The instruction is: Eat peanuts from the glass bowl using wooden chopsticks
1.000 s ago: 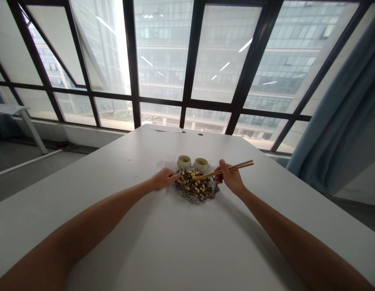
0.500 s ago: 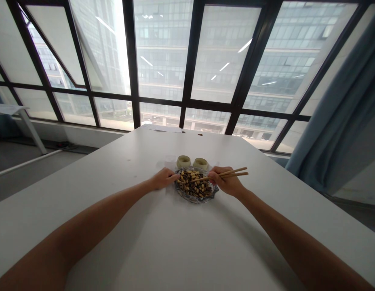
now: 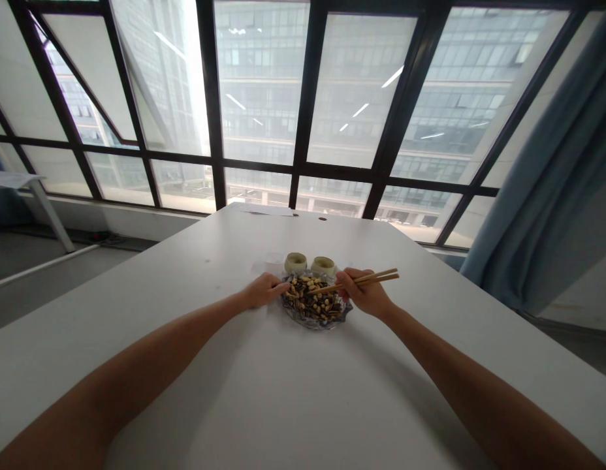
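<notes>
In front of me a clear glass bowl [image 3: 317,324] with a scalloped rim holds a mix of sunflower seeds and peanuts [image 3: 303,300]. My left hand [image 3: 262,290] grips the left edge of the bowl, thumb over the rim; its other fingers are mostly hidden. From the right, my right hand [image 3: 366,294] holds a pair of wooden chopsticks [image 3: 384,276]. Their tips reach down among the seeds and nuts, and whether they pinch anything is too small to tell. Two pale green cups [image 3: 296,263] stand side by side just behind the bowl.
All this stands on a long white table [image 3: 293,391]. Near the cups lies a translucent plastic piece [image 3: 273,260]. Papers [image 3: 266,209] rest at the far end, before large windows. A blue curtain [image 3: 533,209] hangs to the right, and another table [image 3: 14,179] stands at left.
Both hands, the bowl and the chopsticks look nearly the same as before. The view has shifted very slightly.
</notes>
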`<action>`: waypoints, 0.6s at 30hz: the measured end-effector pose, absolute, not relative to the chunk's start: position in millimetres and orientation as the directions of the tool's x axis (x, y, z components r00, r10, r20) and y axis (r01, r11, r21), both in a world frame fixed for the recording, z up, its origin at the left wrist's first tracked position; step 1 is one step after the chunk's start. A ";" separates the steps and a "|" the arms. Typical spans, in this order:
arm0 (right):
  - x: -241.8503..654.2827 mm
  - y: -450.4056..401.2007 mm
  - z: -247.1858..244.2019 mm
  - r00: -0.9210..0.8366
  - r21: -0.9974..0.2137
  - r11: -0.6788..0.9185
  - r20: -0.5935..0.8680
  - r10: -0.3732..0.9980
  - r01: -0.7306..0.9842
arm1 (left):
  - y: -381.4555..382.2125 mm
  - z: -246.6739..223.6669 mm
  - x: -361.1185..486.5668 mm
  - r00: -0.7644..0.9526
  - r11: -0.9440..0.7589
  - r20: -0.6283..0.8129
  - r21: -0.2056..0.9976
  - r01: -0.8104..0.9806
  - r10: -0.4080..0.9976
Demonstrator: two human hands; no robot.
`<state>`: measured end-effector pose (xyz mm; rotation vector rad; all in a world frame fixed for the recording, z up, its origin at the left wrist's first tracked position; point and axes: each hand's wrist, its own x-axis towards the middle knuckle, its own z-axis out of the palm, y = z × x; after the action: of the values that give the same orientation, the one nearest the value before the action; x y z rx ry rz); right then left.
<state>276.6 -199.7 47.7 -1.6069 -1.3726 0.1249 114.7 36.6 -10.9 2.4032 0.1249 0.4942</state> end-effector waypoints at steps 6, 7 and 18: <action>284.2 -195.8 41.9 0.526 -0.829 0.123 0.453 0.720 0.546 | 38.3 -12.4 115.5 0.925 -0.786 0.323 0.617 -0.046 0.200; 285.4 -195.4 41.1 0.544 -0.841 0.125 0.447 0.710 0.527 | 38.6 -12.8 115.6 0.925 -0.787 0.325 0.615 -0.047 0.198; 308.5 -187.6 14.8 0.704 -0.938 0.198 0.343 0.621 0.283 | 35.5 -8.8 114.3 0.924 -0.786 0.324 0.616 -0.043 0.203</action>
<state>308.5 -187.6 14.8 -1.3930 -0.8165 0.2777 114.3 35.5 -8.8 2.4285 0.1129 0.4982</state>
